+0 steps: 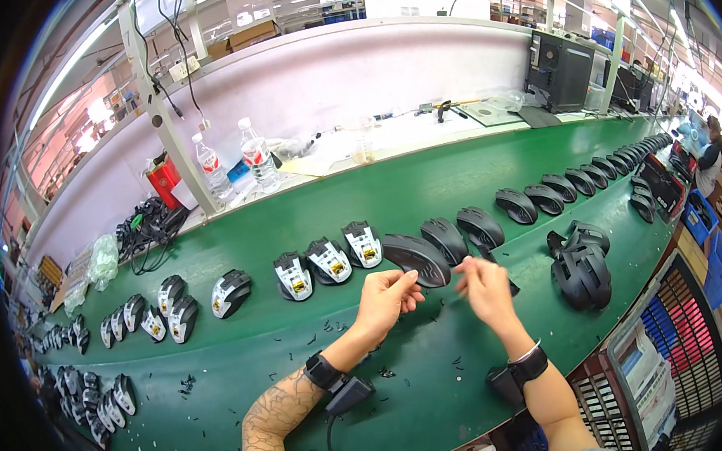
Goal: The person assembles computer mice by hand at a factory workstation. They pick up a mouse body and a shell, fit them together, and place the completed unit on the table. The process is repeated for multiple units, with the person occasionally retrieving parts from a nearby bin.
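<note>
My left hand [389, 300] pinches a black computer mouse shell [417, 259] by its near edge, thumb on top, above the green bench. Just right of the shell is my right hand [487, 290], raised with fingers curled together. A dark slim object [512, 286] shows behind those fingers; I cannot make out what it is or whether the hand grips it. Beyond the hands sit black mice [445, 241]. Left of the shell stand white-and-black mouse parts with yellow labels [328, 261].
Tiny black scraps [386, 373] litter the green bench [254, 364]. A long row of black mice [577, 181] runs to the far right. Black shells [581, 274] are heaped at right, beside a black plastic crate [686, 330]. Water bottles [258, 157] stand behind; more mouse parts [99, 403] lie left.
</note>
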`<act>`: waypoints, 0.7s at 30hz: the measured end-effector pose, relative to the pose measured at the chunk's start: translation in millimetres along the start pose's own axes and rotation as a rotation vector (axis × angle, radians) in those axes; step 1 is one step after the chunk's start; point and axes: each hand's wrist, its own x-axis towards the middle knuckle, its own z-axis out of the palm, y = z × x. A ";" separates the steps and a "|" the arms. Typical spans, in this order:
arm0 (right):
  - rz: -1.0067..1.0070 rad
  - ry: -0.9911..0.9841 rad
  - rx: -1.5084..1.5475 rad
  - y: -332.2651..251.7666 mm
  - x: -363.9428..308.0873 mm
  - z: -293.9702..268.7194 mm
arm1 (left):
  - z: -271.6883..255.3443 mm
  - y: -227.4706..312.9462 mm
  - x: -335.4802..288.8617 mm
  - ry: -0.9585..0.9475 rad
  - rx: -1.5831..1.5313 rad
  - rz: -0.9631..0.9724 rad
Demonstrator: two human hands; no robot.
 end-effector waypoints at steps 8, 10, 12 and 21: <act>-0.023 0.131 -0.755 -4.2 -3.2 -35.6 | -37.1 -30.3 62.3 0.022 0.180 -0.171; 0.057 0.058 -0.740 -4.9 -2.3 -37.2 | -44.0 -31.6 73.8 -0.027 0.313 -0.234; 0.073 0.019 -0.695 6.0 1.7 -39.3 | -46.1 -30.0 81.3 -0.071 0.540 -0.230; -0.071 0.022 -0.443 13.6 5.2 -42.7 | -1.5 -6.6 53.7 0.286 0.923 0.418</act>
